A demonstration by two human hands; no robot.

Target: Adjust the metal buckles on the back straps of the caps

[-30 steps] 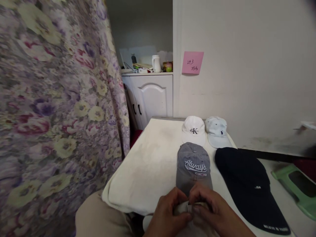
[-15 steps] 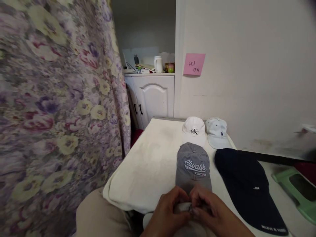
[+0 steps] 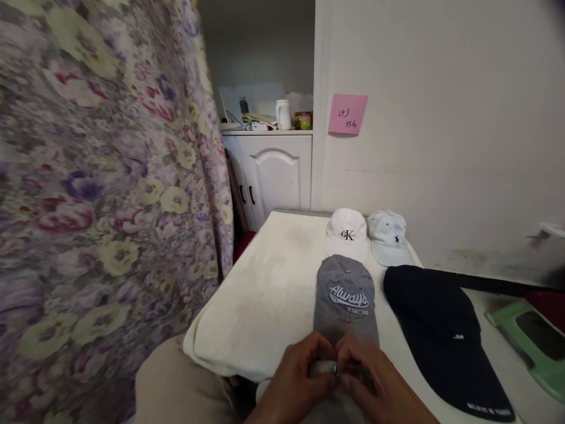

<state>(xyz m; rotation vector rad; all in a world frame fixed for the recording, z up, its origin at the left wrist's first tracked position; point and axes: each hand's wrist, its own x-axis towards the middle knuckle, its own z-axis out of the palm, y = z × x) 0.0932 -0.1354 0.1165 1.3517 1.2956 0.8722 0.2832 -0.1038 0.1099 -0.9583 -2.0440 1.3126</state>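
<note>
At the near edge of the bed-like surface, my left hand (image 3: 298,377) and my right hand (image 3: 373,374) meet, both with fingers pinched closed. Between them is the strap (image 3: 321,369) of a pale cap (image 3: 332,411), with a small metal buckle (image 3: 335,368) at the fingertips. Most of that cap is hidden by my hands and the bottom of the view. Just beyond my fingers lies a grey cap (image 3: 346,277) with "Always" lettering. To the right rests a dark navy cap (image 3: 435,318) with a long brim pointing toward me.
A white cap (image 3: 348,221) and a pale blue cap (image 3: 388,227) sit at the far end of the cream cloth (image 3: 251,294). A green plastic object (image 3: 512,321) is at the right. A floral curtain (image 3: 110,176) hangs left; a white cabinet (image 3: 280,176) stands behind.
Both hands have shifted slightly left, with the right fingers moving a little closer over the buckle. The other caps stay where they were.
</note>
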